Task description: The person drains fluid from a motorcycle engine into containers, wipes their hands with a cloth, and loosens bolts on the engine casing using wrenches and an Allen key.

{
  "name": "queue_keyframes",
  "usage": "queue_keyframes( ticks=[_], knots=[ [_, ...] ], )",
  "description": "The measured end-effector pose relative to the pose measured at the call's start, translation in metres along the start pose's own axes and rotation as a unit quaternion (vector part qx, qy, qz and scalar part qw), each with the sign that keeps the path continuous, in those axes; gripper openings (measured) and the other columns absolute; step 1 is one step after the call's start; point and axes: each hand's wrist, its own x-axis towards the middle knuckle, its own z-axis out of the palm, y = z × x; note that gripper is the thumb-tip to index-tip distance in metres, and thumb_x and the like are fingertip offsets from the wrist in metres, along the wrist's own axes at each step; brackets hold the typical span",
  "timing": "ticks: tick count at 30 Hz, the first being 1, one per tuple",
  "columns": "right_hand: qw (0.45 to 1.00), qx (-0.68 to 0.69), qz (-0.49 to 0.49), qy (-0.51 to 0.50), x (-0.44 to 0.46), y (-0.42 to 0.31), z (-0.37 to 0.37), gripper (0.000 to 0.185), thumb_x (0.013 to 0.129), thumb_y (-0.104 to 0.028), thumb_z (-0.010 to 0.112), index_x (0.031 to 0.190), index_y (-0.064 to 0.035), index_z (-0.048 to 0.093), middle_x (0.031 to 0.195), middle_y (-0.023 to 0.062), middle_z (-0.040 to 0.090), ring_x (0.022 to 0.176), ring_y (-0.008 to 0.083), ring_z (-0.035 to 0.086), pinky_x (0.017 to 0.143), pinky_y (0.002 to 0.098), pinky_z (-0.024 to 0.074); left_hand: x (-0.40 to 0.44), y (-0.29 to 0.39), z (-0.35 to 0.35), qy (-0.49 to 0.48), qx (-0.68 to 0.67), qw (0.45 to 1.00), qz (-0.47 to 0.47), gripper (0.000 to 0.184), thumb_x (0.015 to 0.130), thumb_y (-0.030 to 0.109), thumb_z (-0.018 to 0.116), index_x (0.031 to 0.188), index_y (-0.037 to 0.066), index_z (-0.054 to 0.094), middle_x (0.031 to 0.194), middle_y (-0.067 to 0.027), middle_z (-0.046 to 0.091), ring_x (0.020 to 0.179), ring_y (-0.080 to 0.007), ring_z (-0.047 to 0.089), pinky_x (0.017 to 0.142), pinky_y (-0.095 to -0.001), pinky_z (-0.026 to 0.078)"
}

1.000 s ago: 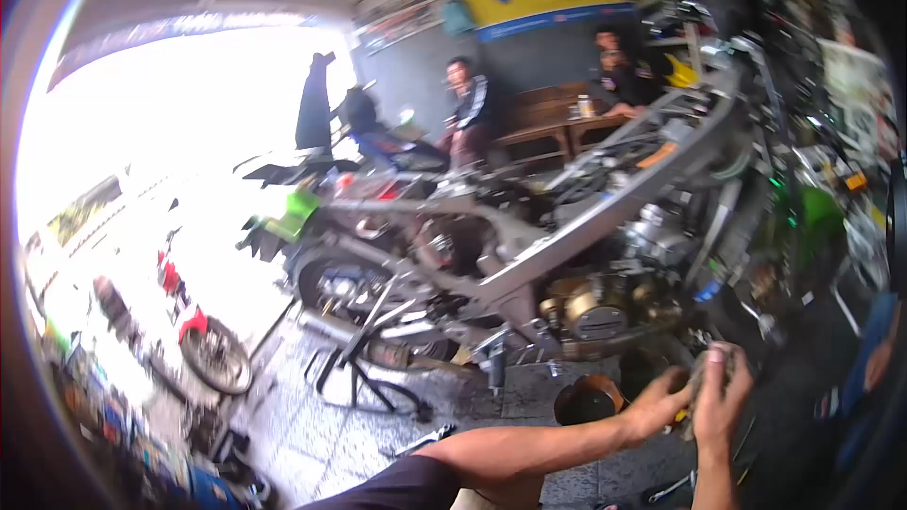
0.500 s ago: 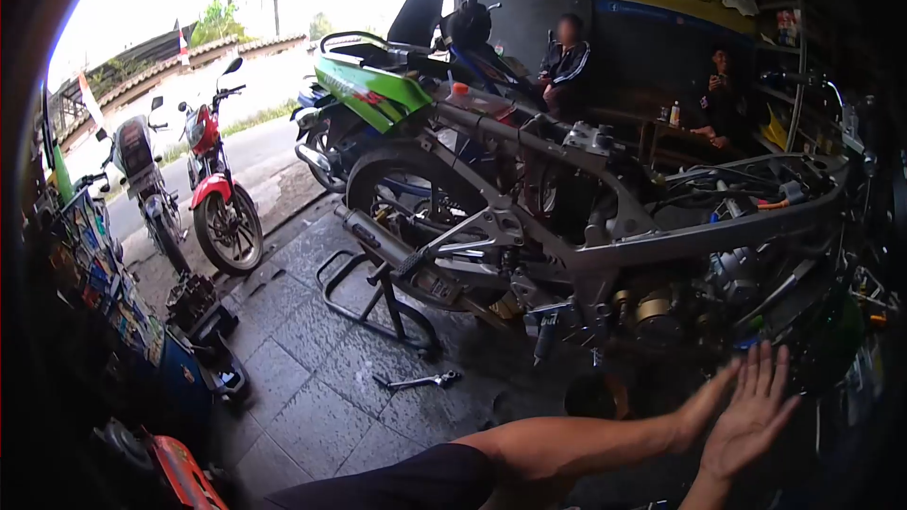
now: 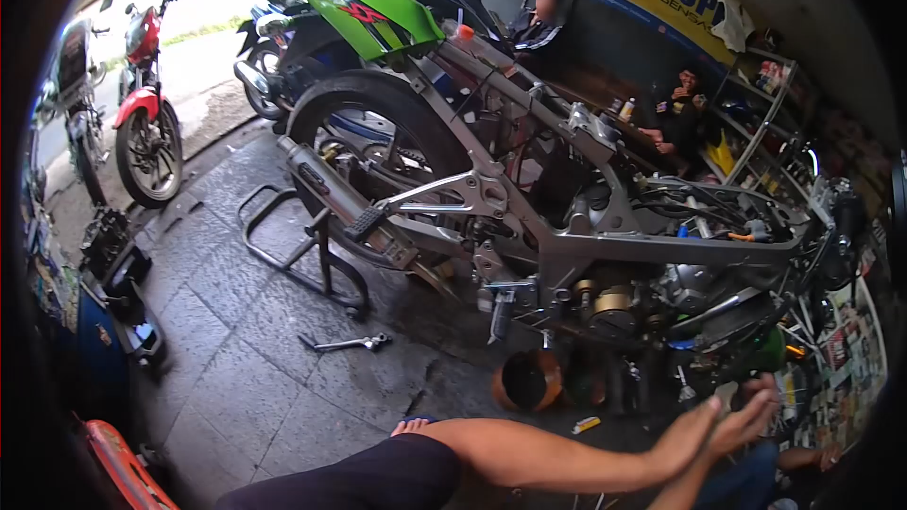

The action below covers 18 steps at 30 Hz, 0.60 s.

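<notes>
At the lower right, my left hand [image 3: 688, 436] lies against my right hand [image 3: 746, 423]. The left fingers look stretched out, and those of the right are slightly bent and blurred. A pale patch shows where the fingertips meet; I cannot make out what it is. Above them stands a partly stripped motorcycle with a grey frame [image 3: 661, 247], a green tail panel [image 3: 364, 9] and an exhaust silencer [image 3: 321, 184]. Nearest to my hands on the floor are an orange-brown bowl [image 3: 505, 387] and a small yellow item [image 3: 586, 425].
A metal lever [image 3: 345, 343] lies on the wet tiles near a black tubular stand [image 3: 326, 264]. Another person's hand [image 3: 822, 458] shows at the lower right. Two people sit by the back wall. A red motorcycle [image 3: 146, 123] is parked outside, and an orange object [image 3: 123, 463] is at lower left.
My hands have come together; the right palm was spread open and apart from the left. The view has tilted and swung down and right, bringing the bowl and another person's hand into sight.
</notes>
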Motion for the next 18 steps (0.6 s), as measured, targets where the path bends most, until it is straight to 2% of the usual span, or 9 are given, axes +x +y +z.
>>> queue_keyframes(
  ticks=[1,2,3,5,7,9,11,15,18],
  knots=[
    [0.987,-0.062,-0.142,-0.033,-0.015,-0.023,0.014,0.043,0.099,-0.031,0.039,0.113,0.0056,0.056,0.106,0.0165,0.058,0.098,0.0269,0.056,0.089,0.0363,0.0432,0.002,0.032,-0.013,-0.025,-0.018,0.999,-0.019,0.056,0.103,0.043,0.030,0.127,-0.003,0.051,0.126,-0.0148,0.056,0.117,-0.0202,0.050,0.104,-0.0300,0.034],
    [0.978,0.150,-0.065,-0.129,-0.029,-0.045,0.023,0.045,0.098,-0.032,0.038,0.115,0.0061,0.055,0.112,0.0195,0.057,0.106,0.0318,0.055,0.094,0.0402,0.0415,0.016,0.025,-0.022,-0.030,-0.101,0.994,-0.028,0.056,0.103,0.044,0.031,0.126,-0.002,0.052,0.124,-0.0136,0.057,0.114,-0.0193,0.051,0.103,-0.0294,0.035],
    [0.961,0.042,-0.191,-0.195,-0.035,-0.063,0.029,0.051,0.099,-0.036,0.034,0.120,0.0064,0.053,0.124,0.0189,0.053,0.116,0.0300,0.049,0.102,0.0421,0.0342,0.029,0.018,-0.031,-0.033,-0.182,0.982,-0.038,0.055,0.103,0.044,0.031,0.125,-0.001,0.053,0.122,-0.0124,0.058,0.111,-0.0183,0.051,0.101,-0.0288,0.036],
    [0.969,-0.010,-0.157,-0.192,-0.037,-0.061,0.041,0.051,0.098,-0.035,0.036,0.118,0.0084,0.053,0.116,0.0223,0.056,0.111,0.0356,0.053,0.097,0.0421,0.0401,0.007,0.084,-0.042,0.003,-0.205,0.962,-0.180,0.055,0.102,0.044,0.032,0.129,0.000,0.051,0.126,-0.0096,0.057,0.118,-0.0178,0.051,0.098,-0.0283,0.039],
    [0.976,0.023,-0.117,-0.185,-0.027,-0.051,0.045,0.052,0.099,-0.036,0.036,0.118,0.0087,0.053,0.114,0.0213,0.057,0.106,0.0345,0.056,0.095,0.0420,0.0419,0.000,0.090,-0.049,0.014,-0.092,0.989,-0.119,0.050,0.101,0.044,0.037,0.114,0.001,0.058,0.111,-0.0154,0.063,0.100,-0.0221,0.057,0.092,-0.0318,0.042],
    [0.985,0.064,-0.109,-0.122,-0.020,-0.056,0.053,0.051,0.099,-0.037,0.035,0.118,0.0073,0.052,0.111,0.0181,0.058,0.101,0.0275,0.058,0.089,0.0388,0.0457,-0.005,0.114,-0.069,-0.071,0.217,0.971,0.066,0.045,0.100,0.038,0.041,0.101,-0.002,0.062,0.089,-0.0214,0.065,0.079,-0.0296,0.061,0.074,-0.0371,0.047],
    [0.982,0.135,-0.045,-0.123,-0.012,-0.078,0.057,0.050,0.100,-0.036,0.035,0.119,0.0065,0.051,0.109,0.0160,0.056,0.098,0.0250,0.058,0.086,0.0356,0.0471,-0.011,0.144,-0.079,0.025,0.333,0.932,0.138,0.034,0.094,0.028,0.055,0.088,-0.004,0.063,0.068,-0.0165,0.062,0.058,-0.0303,0.059,0.057,-0.0402,0.045],
    [0.979,0.180,-0.032,-0.087,-0.016,-0.104,0.083,0.052,0.099,-0.040,0.032,0.118,0.0054,0.050,0.111,0.0160,0.054,0.102,0.0259,0.055,0.090,0.0389,0.0451,-0.005,0.146,-0.083,0.110,0.231,0.960,0.115,0.038,0.096,0.032,0.053,0.114,-0.002,0.057,0.097,-0.0120,0.066,0.090,-0.0168,0.061,0.079,-0.0313,0.049],
    [0.941,0.032,-0.184,-0.281,-0.031,-0.100,0.097,0.055,0.096,-0.035,0.036,0.127,0.0083,0.047,0.133,0.0250,0.046,0.124,0.0384,0.043,0.106,0.0461,0.0316,0.013,0.128,-0.106,0.023,-0.012,0.999,0.047,0.048,0.101,0.032,0.043,0.128,-0.007,0.047,0.121,-0.0107,0.058,0.113,-0.0167,0.051,0.099,-0.0293,0.039]
  ],
)
